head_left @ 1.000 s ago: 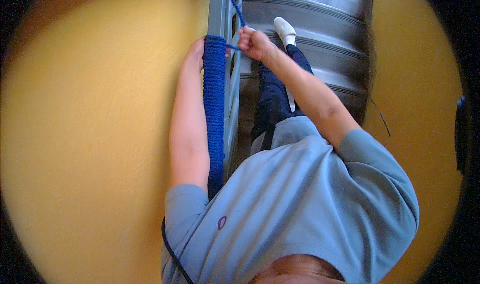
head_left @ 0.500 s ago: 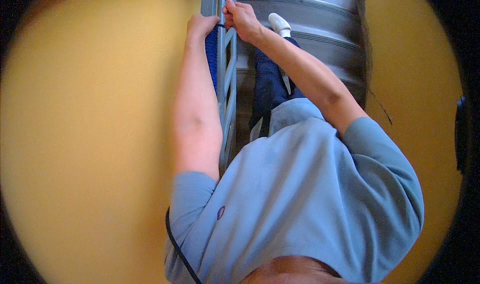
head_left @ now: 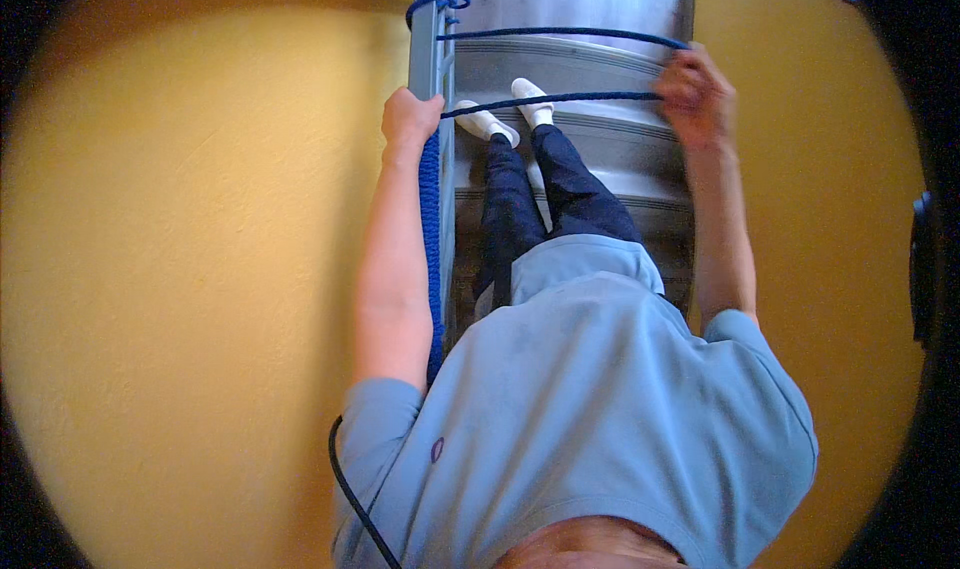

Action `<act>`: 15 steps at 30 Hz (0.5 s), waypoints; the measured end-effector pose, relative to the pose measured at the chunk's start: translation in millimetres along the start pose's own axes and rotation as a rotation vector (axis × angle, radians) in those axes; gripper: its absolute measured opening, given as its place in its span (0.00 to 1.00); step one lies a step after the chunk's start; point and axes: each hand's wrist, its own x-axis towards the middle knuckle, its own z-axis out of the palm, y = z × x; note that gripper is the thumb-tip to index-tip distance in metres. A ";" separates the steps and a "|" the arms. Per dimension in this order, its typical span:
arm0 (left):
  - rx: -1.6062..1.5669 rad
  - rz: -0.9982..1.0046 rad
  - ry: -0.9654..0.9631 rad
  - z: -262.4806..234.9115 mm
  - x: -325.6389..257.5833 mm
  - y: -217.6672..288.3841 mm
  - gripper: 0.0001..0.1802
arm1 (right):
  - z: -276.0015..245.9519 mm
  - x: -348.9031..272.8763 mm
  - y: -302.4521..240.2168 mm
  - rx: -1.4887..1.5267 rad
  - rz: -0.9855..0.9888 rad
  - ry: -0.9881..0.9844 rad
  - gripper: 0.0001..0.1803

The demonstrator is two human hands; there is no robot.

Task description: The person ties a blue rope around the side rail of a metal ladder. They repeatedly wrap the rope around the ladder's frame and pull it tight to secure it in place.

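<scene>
A grey metal handrail [head_left: 423,59] runs away from me along the left side of a staircase. Tight turns of blue rope [head_left: 430,194] cover its near stretch. My left hand [head_left: 410,119] is closed over the rail at the far end of those turns. Out to the right, my right hand [head_left: 697,99], slightly blurred, grips the same rope and holds it stretched. Two strands cross from the rail to it, one coming from beside my left hand and one from farther up. Looser loops of blue rope [head_left: 428,4] hang round the rail beyond.
Grey stair treads [head_left: 590,64] with ridged edges lie beneath the rope, and my white shoes [head_left: 532,91] stand on them. Yellow walls [head_left: 200,269] flank the stairs on both sides. A black cable [head_left: 350,489] hangs by my left sleeve.
My right hand has swung from beside the rail far out to the right, drawing the rope into two long strands. My left hand stays on the rail.
</scene>
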 end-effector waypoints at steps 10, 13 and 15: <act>0.371 0.852 0.445 1.9 -29.7 -16.8 0.19 | -78.3 -115.4 -193.3 0.079 -0.473 -0.232 0.15; 0.325 0.795 -0.106 24.9 -40.6 -37.6 0.17 | -120.1 -118.3 -175.0 0.176 -0.421 -0.127 0.16; 0.306 0.816 -0.057 32.9 -35.1 -45.7 0.17 | -155.3 -117.4 -151.8 0.301 -0.337 -0.078 0.16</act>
